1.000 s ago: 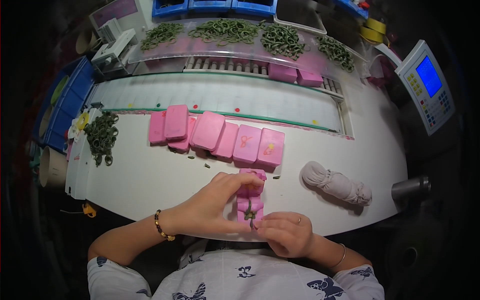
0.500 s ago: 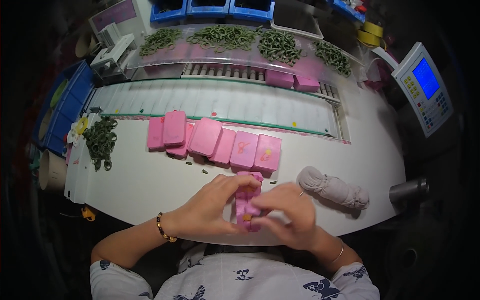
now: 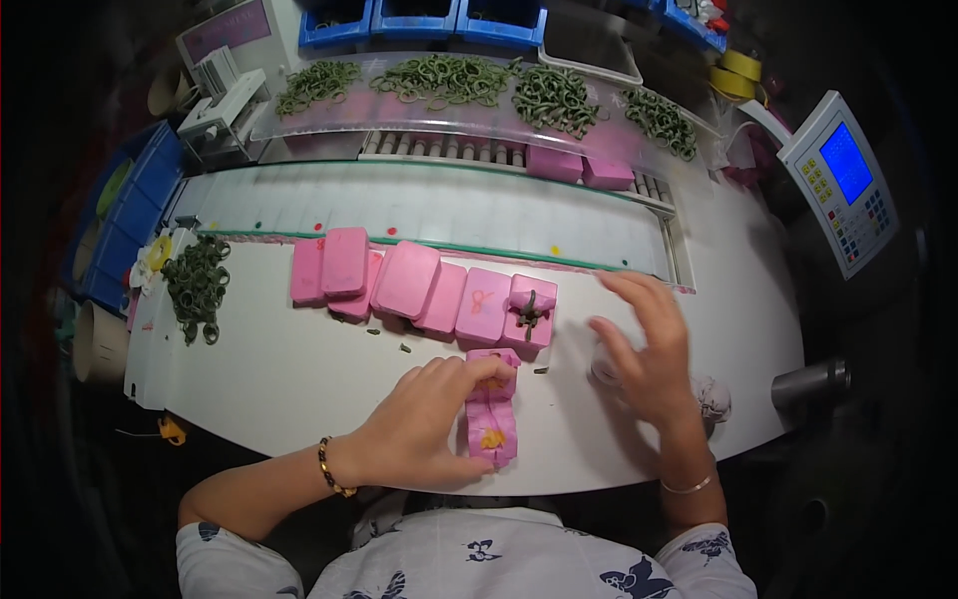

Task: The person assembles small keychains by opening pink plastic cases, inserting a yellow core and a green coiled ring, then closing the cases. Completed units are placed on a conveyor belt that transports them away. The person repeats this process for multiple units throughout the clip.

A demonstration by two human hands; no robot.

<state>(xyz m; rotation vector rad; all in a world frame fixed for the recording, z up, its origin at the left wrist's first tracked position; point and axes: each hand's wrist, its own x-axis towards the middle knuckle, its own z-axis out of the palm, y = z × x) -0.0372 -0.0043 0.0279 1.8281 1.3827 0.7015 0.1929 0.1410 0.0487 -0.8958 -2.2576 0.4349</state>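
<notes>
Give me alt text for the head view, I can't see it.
A left hand grips a pink mould on a white table, while the open right hand partly hides a cloth roll. A dark green piece lies on a nearby pink block.

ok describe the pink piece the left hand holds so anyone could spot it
On the white table, find the row of pink blocks. Below them in view, the left hand grips the pink piece; unlike those blocks, its uneven top shows yellow patches.

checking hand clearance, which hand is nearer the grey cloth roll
Right hand: it partly hides the grey cloth roll; the left hand is farther left, holding the pink mold.
</notes>
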